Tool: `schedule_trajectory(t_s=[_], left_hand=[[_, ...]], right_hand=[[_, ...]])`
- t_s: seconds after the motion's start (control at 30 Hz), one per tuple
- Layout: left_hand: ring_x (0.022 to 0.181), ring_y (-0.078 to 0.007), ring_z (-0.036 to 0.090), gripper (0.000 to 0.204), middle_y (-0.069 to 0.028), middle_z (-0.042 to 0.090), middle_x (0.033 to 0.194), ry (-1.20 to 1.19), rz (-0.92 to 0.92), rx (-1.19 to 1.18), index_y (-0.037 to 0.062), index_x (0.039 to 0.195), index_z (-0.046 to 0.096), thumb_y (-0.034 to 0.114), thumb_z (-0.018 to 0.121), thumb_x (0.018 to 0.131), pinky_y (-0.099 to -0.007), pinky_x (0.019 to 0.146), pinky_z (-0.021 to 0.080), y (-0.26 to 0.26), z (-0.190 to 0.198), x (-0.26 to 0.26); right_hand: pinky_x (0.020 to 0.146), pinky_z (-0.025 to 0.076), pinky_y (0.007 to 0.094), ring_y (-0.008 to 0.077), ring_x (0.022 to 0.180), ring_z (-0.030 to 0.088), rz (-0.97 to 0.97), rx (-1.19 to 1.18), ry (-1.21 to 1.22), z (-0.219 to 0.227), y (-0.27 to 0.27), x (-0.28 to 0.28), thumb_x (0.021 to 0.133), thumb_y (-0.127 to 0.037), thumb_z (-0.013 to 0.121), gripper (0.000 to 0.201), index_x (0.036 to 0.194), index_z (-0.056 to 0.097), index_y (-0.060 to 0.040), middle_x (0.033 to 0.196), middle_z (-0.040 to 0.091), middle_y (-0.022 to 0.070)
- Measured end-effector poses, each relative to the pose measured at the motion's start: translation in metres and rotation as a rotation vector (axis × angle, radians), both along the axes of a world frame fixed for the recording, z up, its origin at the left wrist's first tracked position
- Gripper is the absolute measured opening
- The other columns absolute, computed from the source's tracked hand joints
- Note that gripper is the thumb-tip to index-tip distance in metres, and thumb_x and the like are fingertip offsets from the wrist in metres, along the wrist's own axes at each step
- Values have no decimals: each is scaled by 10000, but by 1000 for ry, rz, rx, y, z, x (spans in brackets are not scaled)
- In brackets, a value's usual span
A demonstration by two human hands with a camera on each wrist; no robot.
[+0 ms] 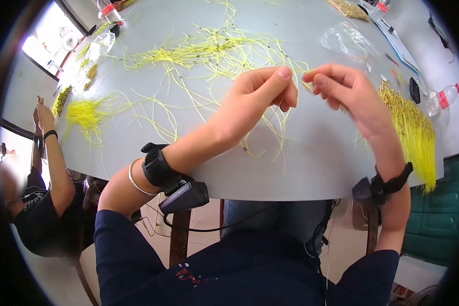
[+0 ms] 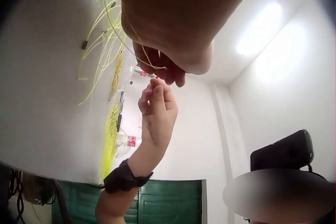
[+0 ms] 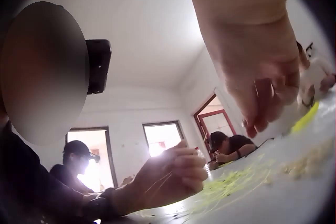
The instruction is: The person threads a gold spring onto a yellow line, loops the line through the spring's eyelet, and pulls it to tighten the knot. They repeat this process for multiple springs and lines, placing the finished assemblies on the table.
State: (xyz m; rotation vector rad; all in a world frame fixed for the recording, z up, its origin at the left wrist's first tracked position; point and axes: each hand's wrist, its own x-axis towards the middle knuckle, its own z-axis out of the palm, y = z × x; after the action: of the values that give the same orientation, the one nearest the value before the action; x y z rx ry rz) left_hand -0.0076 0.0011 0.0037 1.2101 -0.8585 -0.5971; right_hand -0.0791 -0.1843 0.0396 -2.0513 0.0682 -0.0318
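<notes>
The hands are slightly apart above the grey worktop (image 1: 311,173). The left hand (image 1: 252,99) curls round a thin yellow-green strand (image 2: 149,64); the right hand (image 1: 349,97) has bent fingers, possibly pinching something, though blur hides it. Dark-beaded yellow-green strands (image 1: 209,51) sprawl towards the far edge; a thick yellow fringed bundle (image 1: 415,140) overhangs the near right corner.
</notes>
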Motion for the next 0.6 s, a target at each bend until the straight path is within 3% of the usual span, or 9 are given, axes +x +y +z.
schedule_trajectory(t_s=[0.1, 0.33, 0.43, 0.5, 0.53, 0.6], left_hand=[[714, -124, 417, 397, -38, 451, 704, 35, -3, 5, 34, 674, 458, 263, 316, 965, -246, 705, 363, 0, -1, 0], [747, -112, 469, 388, -48, 531, 777, 41, -57, 75, 6, 764, 541, 283, 350, 958, -244, 734, 405, 0, -5, 2], [740, -107, 485, 386, -46, 544, 771, 22, -78, 105, 7, 764, 555, 282, 363, 955, -246, 720, 413, -1, -6, 0], [732, -102, 493, 389, -40, 552, 764, -18, -88, 148, 7, 757, 561, 281, 367, 954, -246, 712, 415, -2, -7, -1], [725, -98, 500, 392, -35, 559, 756, -59, -96, 186, 8, 750, 566, 280, 371, 953, -245, 704, 417, -1, -7, -2], [715, -94, 505, 388, -27, 563, 744, -81, -147, 210, 8, 742, 571, 283, 388, 948, -241, 695, 419, -1, -5, -4]], right_hand=[[568, 336, 156, 29, 646, 434, 15, 782, 123, -26, 19, 2, 840, -174, 596, 221, 1005, 629, -31, 763, 567, -22], [639, 368, 179, 34, 695, 457, 57, 762, -44, -46, 23, 8, 842, -188, 599, 185, 959, 626, -47, 797, 572, -29], [658, 368, 187, 40, 705, 462, 1, 769, -45, -38, 22, 7, 856, -193, 579, 153, 922, 608, -58, 779, 574, -25], [634, 366, 193, 45, 677, 453, -193, 872, -215, -25, 16, 10, 876, -180, 542, 137, 920, 581, -57, 773, 572, -12], [634, 366, 193, 45, 677, 453, -193, 875, -211, -25, 3, 13, 876, -180, 542, 137, 920, 581, -57, 773, 572, -12], [579, 361, 193, 53, 628, 465, -95, 586, -315, -24, -29, 18, 877, -167, 525, 137, 920, 556, -41, 723, 563, -7]])
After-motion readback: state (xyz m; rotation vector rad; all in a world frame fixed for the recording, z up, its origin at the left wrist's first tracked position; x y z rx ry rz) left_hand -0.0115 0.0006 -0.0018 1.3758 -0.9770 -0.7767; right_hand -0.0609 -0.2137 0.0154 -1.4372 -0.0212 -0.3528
